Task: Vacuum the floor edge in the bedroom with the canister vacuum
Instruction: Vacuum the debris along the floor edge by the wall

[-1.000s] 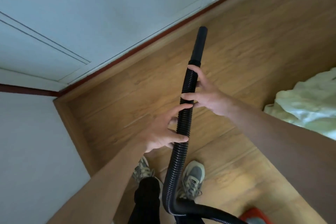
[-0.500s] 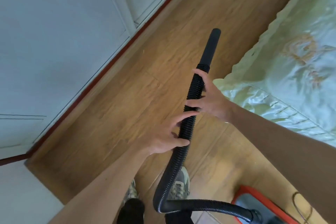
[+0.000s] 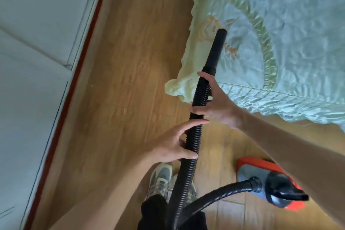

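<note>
I hold a black ribbed vacuum hose (image 3: pixel 194 136) upright in front of me with both hands. My right hand (image 3: pixel 218 104) grips it just below the smooth black nozzle tube (image 3: pixel 217 48), which points up and away, its tip over the bed's corner. My left hand (image 3: pixel 173 145) holds the hose lower down, fingers curled around it. The hose loops down past my shoes and curves right into the red and grey canister vacuum (image 3: pixel 268 185) on the floor at lower right. The floor edge (image 3: pixel 82 73), a dark red skirting strip, runs diagonally along the white wall at left.
A bed with a pale green satin cover (image 3: pixel 280 43) fills the upper right, its corner hanging near the hose. Wooden floor (image 3: pixel 134 80) lies between bed and white panelled wall (image 3: pixel 37 43). My shoes (image 3: pixel 160 181) stand at bottom centre.
My view has swung to the right: the room corner left the frame, the bed and the canister came into view. Both hands kept their grip on the hose.
</note>
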### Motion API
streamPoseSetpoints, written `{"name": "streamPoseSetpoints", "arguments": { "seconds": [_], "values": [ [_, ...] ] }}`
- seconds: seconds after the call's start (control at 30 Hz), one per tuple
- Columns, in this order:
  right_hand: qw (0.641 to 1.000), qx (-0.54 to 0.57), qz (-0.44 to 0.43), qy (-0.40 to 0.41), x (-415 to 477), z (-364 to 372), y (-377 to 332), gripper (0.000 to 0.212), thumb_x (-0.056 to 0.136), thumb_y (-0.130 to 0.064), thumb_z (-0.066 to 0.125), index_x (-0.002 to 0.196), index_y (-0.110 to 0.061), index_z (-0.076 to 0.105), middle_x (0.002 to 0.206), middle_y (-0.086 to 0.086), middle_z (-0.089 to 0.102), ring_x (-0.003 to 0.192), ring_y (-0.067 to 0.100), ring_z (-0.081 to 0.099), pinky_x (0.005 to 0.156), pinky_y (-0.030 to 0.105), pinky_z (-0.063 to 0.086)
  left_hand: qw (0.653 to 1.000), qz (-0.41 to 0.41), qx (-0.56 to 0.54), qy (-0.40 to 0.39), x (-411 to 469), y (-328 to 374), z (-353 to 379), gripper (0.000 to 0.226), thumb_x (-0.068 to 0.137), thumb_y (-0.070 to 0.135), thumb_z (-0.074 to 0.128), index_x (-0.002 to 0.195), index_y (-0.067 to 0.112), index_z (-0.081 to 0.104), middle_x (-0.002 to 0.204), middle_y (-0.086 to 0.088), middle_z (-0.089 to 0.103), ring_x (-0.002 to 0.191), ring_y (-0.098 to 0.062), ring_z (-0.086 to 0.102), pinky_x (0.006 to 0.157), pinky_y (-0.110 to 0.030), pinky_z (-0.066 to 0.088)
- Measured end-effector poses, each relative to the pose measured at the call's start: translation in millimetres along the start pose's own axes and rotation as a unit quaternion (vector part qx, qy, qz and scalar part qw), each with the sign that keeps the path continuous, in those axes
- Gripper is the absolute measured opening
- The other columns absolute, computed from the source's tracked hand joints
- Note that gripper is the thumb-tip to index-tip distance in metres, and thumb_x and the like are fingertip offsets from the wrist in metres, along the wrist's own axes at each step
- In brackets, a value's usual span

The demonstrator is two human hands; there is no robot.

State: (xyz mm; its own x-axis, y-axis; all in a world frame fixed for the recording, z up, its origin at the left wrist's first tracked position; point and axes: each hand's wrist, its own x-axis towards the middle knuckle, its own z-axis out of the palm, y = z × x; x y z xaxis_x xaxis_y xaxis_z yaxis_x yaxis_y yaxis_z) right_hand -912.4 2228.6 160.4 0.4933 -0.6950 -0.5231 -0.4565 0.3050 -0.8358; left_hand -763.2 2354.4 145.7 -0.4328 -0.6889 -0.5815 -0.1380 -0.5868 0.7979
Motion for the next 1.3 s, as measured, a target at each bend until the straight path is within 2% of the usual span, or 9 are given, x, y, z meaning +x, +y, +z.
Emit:
{"name": "streamPoseSetpoints", "arguments": {
  "seconds": [0.1, 0.3, 0.47, 0.6, 0.73, 0.87, 1.0, 1.07, 1.3],
  "values": [
    [0.998, 0.031, 0.009, 0.049, -19.4, -20.0, 4.1, 0.097, 0.077, 0.008, 0.077, 0.147, -0.038, 0.028, 0.105, 0.010, 0.050, 0.076, 0.019, 0.059, 0.074, 0.040, 0.059, 0.998, 0.010, 0.046, -0.037, 12.1, 16.7, 5.3, 0.091, 0.080, -0.007, 0.074, 0.136, 0.058, 0.045, 0.143, 0.020, 0.038, 0.101, -0.029, 0.070, 0.085, -0.044, 0.061],
    [0.982, 0.097, 0.012, 0.160, -63.2, -49.0, 29.4, 0.101, 0.073, 0.004, 0.082, 0.147, -0.040, 0.028, 0.117, 0.009, 0.049, 0.088, 0.022, 0.059, 0.072, 0.025, 0.058, 0.982, 0.035, 0.152, -0.108, 33.9, 40.5, 31.7, 0.091, 0.079, -0.001, 0.075, 0.136, 0.061, 0.042, 0.148, 0.021, 0.036, 0.110, -0.034, 0.063, 0.090, -0.047, 0.058],
    [0.963, 0.133, 0.012, 0.234, -119.1, -68.1, 53.8, 0.102, 0.074, 0.002, 0.082, 0.147, -0.040, 0.025, 0.114, 0.007, 0.052, 0.092, 0.018, 0.062, 0.078, 0.029, 0.060, 0.954, 0.081, 0.236, -0.166, 46.7, 53.8, 74.1, 0.087, 0.079, 0.004, 0.076, 0.137, 0.058, 0.039, 0.131, 0.057, 0.029, 0.124, 0.018, 0.039, 0.095, -0.014, 0.045],
    [0.936, 0.154, 0.032, 0.315, -168.2, -81.0, 86.2, 0.104, 0.073, -0.002, 0.085, 0.149, -0.039, 0.025, 0.122, -0.009, 0.047, 0.105, 0.007, 0.055, 0.082, 0.025, 0.059, 0.935, 0.084, 0.269, -0.215, 59.7, 53.5, 115.7, 0.084, 0.079, 0.007, 0.077, 0.143, 0.048, 0.041, 0.136, 0.054, 0.030, 0.129, 0.013, 0.040, 0.102, -0.026, 0.044],
    [0.909, 0.188, 0.064, 0.367, -222.8, -85.0, 127.1, 0.100, 0.074, -0.004, 0.085, 0.148, -0.039, 0.026, 0.116, -0.002, 0.053, 0.094, 0.009, 0.060, 0.069, 0.020, 0.056, 0.914, 0.082, 0.291, -0.270, 69.5, 49.6, 162.4, 0.082, 0.080, 0.003, 0.076, 0.145, 0.040, 0.042, 0.130, 0.058, 0.031, 0.125, 0.021, 0.037, 0.092, -0.006, 0.042],
    [0.880, 0.225, 0.104, 0.406, -272.9, -81.7, 166.7, 0.094, 0.077, -0.004, 0.083, 0.146, -0.039, 0.029, 0.107, 0.005, 0.058, 0.084, 0.018, 0.066, 0.066, 0.030, 0.062, 0.896, 0.063, 0.309, -0.311, 75.0, 35.6, 208.1, 0.084, 0.080, 0.004, 0.077, 0.146, 0.042, 0.041, 0.140, 0.043, 0.037, 0.129, 0.004, 0.044, 0.096, -0.031, 0.054],
    [0.850, 0.269, 0.121, 0.436, -315.0, -75.2, 212.3, 0.089, 0.075, -0.006, 0.084, 0.139, -0.044, 0.035, 0.116, 0.013, 0.059, 0.094, 0.027, 0.070, 0.073, 0.046, 0.063, 0.871, 0.057, 0.343, -0.346, 78.0, 22.0, 254.9, 0.084, 0.080, 0.002, 0.076, 0.143, 0.044, 0.041, 0.137, 0.048, 0.036, 0.125, 0.016, 0.041, 0.098, -0.015, 0.045],
    [0.837, 0.296, 0.128, 0.443, -335.1, -72.3, 234.3, 0.088, 0.075, -0.004, 0.083, 0.137, -0.045, 0.036, 0.117, 0.013, 0.058, 0.098, 0.033, 0.069, 0.072, 0.052, 0.062, 0.858, 0.048, 0.359, -0.363, 81.4, 12.7, 278.2, 0.083, 0.079, 0.004, 0.077, 0.145, 0.043, 0.042, 0.144, 0.039, 0.038, 0.130, 0.013, 0.040, 0.105, -0.018, 0.041],
    [0.799, 0.372, 0.145, 0.450, -397.2, -65.2, 302.8, 0.083, 0.079, 0.003, 0.078, 0.137, -0.040, 0.036, 0.121, 0.019, 0.057, 0.092, 0.034, 0.071, 0.062, 0.034, 0.062, 0.816, -0.006, 0.410, -0.408, 96.1, -21.2, 352.8, 0.084, 0.080, 0.018, 0.078, 0.144, 0.054, 0.036, 0.152, 0.023, 0.036, 0.139, -0.003, 0.038, 0.112, -0.047, 0.042]
  ]
}}
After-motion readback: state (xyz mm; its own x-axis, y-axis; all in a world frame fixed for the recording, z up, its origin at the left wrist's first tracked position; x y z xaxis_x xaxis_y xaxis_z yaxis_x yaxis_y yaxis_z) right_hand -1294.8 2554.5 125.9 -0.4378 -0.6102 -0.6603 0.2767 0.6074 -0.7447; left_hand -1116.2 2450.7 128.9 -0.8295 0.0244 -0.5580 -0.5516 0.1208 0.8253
